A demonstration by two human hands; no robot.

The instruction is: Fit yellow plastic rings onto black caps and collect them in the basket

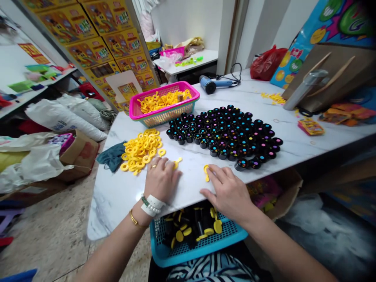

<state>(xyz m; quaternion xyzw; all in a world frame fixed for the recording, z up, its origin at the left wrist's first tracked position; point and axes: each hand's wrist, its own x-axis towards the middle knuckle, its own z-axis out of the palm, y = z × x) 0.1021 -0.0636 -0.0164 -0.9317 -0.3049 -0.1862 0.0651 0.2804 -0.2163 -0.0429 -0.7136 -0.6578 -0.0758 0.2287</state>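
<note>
Near the front edge of the white marbled table, my left hand (161, 177) rests with fingers bent, its fingertips at a small yellow piece (176, 163). To its right, my right hand (228, 188) has its fingers on another yellow piece (206, 172) lying on the tabletop, its thumb held apart. Behind my left hand lies a heap of yellow ring-shaped pieces (141, 149). A large group of black round containers (226, 131) with coloured dots on top stands beyond my right hand. Below the table edge, a blue basket (160, 250) holds black pieces with yellow ends.
A pink basket (135, 109) of yellow pieces stands at the back, near a blue heat-gun-like tool (216, 83). A dark cloth (112, 157) lies at the left table edge (101, 196). A brown paper bag (326, 66) and colourful packets (311, 127) are at the right.
</note>
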